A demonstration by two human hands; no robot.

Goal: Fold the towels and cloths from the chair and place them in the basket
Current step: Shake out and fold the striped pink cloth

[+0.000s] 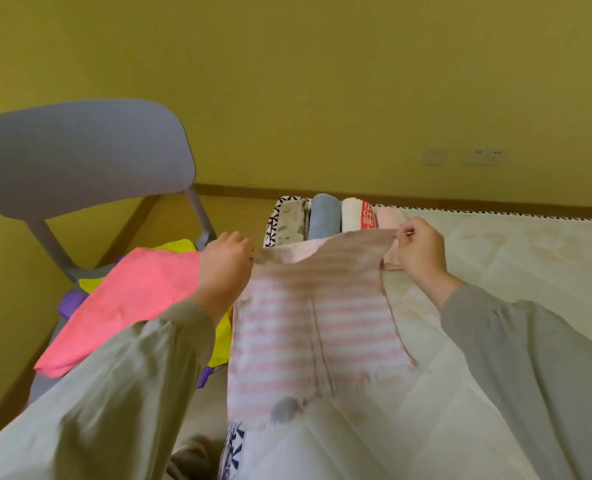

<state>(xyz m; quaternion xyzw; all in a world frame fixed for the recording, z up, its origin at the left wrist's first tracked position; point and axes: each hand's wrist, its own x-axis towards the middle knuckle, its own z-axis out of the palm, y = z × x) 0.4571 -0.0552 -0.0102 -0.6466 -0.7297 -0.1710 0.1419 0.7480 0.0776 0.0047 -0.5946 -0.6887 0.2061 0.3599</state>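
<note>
A pink-and-white striped towel (pixel 308 327) hangs blurred in the middle of the view, held up by its top edge. My left hand (pixel 225 268) grips its upper left corner and my right hand (pixel 419 251) pinches its upper right corner. On the grey chair (pixel 80 157) at the left lie a pink cloth (pixel 132 303), a yellow cloth (pixel 177 245) and a purple cloth (pixel 71 303). Behind the towel, a patterned basket (pixel 274 220) holds several folded towels (pixel 324 216) standing side by side.
A white quilted bed surface (pixel 512 258) spreads to the right and below the towel. A yellow wall with sockets (pixel 485 156) stands behind. Wooden floor shows between chair and bed.
</note>
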